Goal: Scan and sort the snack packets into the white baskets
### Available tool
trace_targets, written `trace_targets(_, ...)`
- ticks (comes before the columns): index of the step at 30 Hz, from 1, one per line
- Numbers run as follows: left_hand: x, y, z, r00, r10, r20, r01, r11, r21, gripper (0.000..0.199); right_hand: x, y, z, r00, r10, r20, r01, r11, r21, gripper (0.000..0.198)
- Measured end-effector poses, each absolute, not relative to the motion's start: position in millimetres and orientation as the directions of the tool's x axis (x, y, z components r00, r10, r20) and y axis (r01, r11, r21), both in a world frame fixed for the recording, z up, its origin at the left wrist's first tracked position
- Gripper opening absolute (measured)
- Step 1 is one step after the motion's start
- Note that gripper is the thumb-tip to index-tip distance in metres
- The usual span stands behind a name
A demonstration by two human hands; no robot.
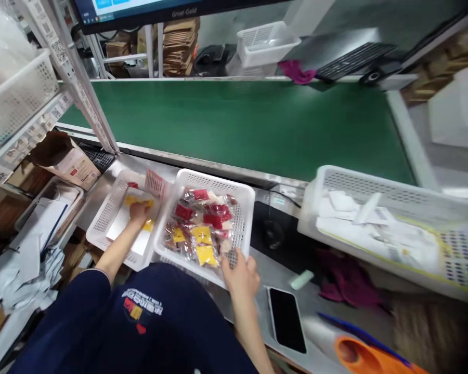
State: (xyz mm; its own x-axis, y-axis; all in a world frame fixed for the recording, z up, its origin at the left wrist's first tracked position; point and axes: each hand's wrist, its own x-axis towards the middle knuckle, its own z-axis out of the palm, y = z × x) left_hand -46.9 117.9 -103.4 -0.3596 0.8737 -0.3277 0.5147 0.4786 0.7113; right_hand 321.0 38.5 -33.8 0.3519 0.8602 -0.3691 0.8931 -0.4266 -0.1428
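White plastic with lots of little holes makes the open basket on your left. Inside it lies a flat white piece, maybe paper or card, with small yellow packets on top. Your left hand is over those packets, with its fingers down on them. I cannot tell if it pinches one or just touches. They look thin and light, so a soft pinch by the edge should do.

Just to the right is a second basket, white plastic with holes too. It has a heap of shiny clear plastic bags with red parts, and nearer to you, shiny clear plastic bags with yellow parts. These bags are probably light, soft and a bit slippery, and they may slide over each other. What sits inside is too small to make out, so don't squeeze hard. The flat coloured part looks like the best place to hold.

Your right hand is at this basket's near right corner, thumb and first finger a little apart. I cannot tell if it holds the rim. Farther right, a black flat phone lies on the table.
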Motion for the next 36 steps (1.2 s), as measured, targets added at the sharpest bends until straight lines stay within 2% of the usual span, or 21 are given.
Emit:
trace_targets(4,-75,103,-92,-0.474,0.831,-0.292,0.352,0.483,0.802,0.02,318,38,-34,0.365,0.855,-0.369,0.888,-0.439,-0.139,0.064)
trace_targets(8,-77,82,-73,-0.535,0.816,-0.219,0.22,0.384,0.897,0.03,321,38,-37,0.366,0.85,-0.38,0.896,-0.432,-0.104,0.063)
trace_targets(10,-61,76,-65,-0.44,0.883,-0.163,0.185,0.267,0.946,0.034,324,37,-40,0.357,0.857,-0.372,0.902,-0.419,-0.101,0.062)
trace_targets(12,-43,77,-62,-0.232,0.966,-0.112,0.192,0.158,0.969,0.033,328,37,-43,0.34,0.871,-0.356,0.908,-0.402,-0.117,0.061)
trace_targets(13,-36,80,-62,-0.154,0.979,-0.13,0.238,0.164,0.957,0.03,329,37,-45,0.334,0.876,-0.348,0.909,-0.397,-0.128,0.062)
trace_targets(14,-33,83,-64,-0.13,0.973,-0.191,0.316,0.223,0.922,0.027,330,37,-46,0.33,0.88,-0.343,0.908,-0.395,-0.139,0.062)
trace_targets(15,-33,87,-68,-0.175,0.945,-0.275,0.405,0.323,0.855,0.025,330,37,-46,0.33,0.881,-0.338,0.906,-0.397,-0.148,0.062)
trace_targets(17,-42,95,-78,-0.366,0.84,-0.399,0.511,0.54,0.668,0.028,329,37,-47,0.336,0.88,-0.337,0.901,-0.404,-0.156,0.063)
trace_targets(19,-57,100,-90,-0.489,0.752,-0.443,0.527,0.659,0.537,0.055,328,37,-45,0.348,0.874,-0.34,0.896,-0.416,-0.153,0.062)
trace_targets(21,-68,102,-101,-0.512,0.722,-0.466,0.534,0.692,0.486,0.091,326,38,-43,0.356,0.869,-0.342,0.893,-0.425,-0.15,0.061)
trace_targets(22,-71,102,-105,-0.51,0.713,-0.481,0.539,0.701,0.467,0.103,326,38,-42,0.357,0.868,-0.346,0.892,-0.426,-0.149,0.062)
trace_targets(24,-67,97,-112,-0.515,0.692,-0.506,0.537,0.72,0.439,0.115,325,39,-41,0.356,0.864,-0.355,0.893,-0.427,-0.144,0.062)
trace_targets(26,-54,88,-115,-0.544,0.661,-0.517,0.519,0.749,0.412,0.118,325,39,-39,0.351,0.862,-0.367,0.895,-0.424,-0.141,0.062)
trace_targets(28,-38,79,-116,-0.562,0.644,-0.519,0.499,0.764,0.409,0.112,324,39,-38,0.343,0.864,-0.369,0.897,-0.418,-0.144,0.062)
trace_targets(33,-31,64,-109,-0.492,0.688,-0.534,0.438,0.726,0.531,0.057,324,39,-37,0.34,0.864,-0.372,0.896,-0.418,-0.15,0.064)
trace_targets(36,-48,60,-92,-0.421,0.745,-0.517,0.412,0.665,0.623,0.043,323,39,-37,0.351,0.858,-0.374,0.889,-0.432,-0.156,0.062)
